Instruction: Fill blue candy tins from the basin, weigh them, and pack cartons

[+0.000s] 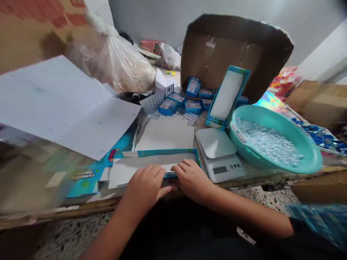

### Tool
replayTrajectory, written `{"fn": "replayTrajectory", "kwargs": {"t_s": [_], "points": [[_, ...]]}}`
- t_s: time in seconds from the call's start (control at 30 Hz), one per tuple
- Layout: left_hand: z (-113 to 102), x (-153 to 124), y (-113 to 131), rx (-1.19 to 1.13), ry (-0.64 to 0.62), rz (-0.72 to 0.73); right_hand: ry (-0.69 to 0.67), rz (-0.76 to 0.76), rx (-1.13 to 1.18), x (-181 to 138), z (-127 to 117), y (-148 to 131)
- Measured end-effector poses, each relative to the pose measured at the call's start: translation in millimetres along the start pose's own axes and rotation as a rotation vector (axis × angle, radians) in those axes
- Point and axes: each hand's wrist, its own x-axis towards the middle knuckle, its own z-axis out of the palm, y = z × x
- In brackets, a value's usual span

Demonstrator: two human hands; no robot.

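At the table's front edge lies a long shallow cardboard box [179, 158], white inside and blue outside, its left end flap spread flat. My left hand [146, 184] is closed over the near wall at about the middle, with its thumb stretched toward the other hand. Close beside it, my right hand [193, 180] curls its fingers over the same wall nearer the right end. The part of the wall under my fingers is hidden. A white digital scale [218, 155] stands just right of the box.
A turquoise basin [306, 144] of small wrapped pieces sits right of the scale. Behind the scale leans a formed blue box [227, 95], before an upright brown carton [211, 54] and several small blue packs [193, 106]. White cardboard sheets [62, 104] rise at left.
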Motion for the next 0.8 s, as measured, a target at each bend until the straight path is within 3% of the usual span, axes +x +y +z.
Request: {"fn": "replayTrajectory", "kwargs": {"t_s": [0.2, 0.33, 0.67, 0.8], "points": [[12, -7, 5, -0.052, -0.098, -0.079, -0.125, -0.002, -0.013, 8, -6, 1], [13, -9, 3, -0.046, -0.069, -0.117, -0.214, 0.086, -0.012, 11, -9, -2], [24, -14, -1, 0.0, 0.0, -0.073, -0.226, 0.07, 0.018, 1, -8, -9], [17, -15, 0, 0.0, 0.072, -0.043, -0.198, 0.083, 0.029, -2, -6, -10]]}}
